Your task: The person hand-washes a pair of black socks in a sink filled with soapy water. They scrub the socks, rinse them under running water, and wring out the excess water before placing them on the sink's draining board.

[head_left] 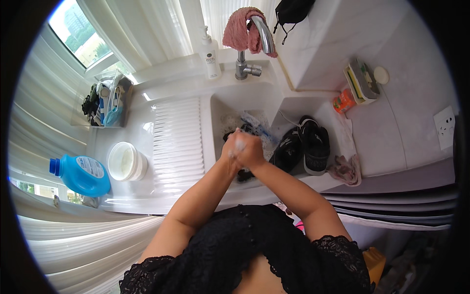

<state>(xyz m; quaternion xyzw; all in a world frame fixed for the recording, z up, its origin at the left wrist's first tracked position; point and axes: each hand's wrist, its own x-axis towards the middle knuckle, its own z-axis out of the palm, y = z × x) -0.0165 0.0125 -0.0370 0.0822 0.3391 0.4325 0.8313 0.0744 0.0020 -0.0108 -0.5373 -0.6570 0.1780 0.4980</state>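
- The left hand (229, 150) and the right hand (251, 151) are pressed together, and white foam is seen on them; whether something is gripped between them cannot be told.
- Both are held over the square white basin (247, 94), which is set into the glossy white desk (132, 194).
- Below them, in foamy water, a dark wet thing (245, 175) is partly covered by the hands; its kind cannot be told.
- Just beyond them, a long blue-and-white object (259, 126) is seen in the foam.
- At the right edge of the basin, a pair of black shoes (316, 142) is placed, side by side.
- Along the left edge of the basin, a ribbed white washboard surface (177, 142) is formed.
- Near the left front corner of the desk, a round white plastic tub (126, 162) and a blue plastic bottle (85, 177) are found.
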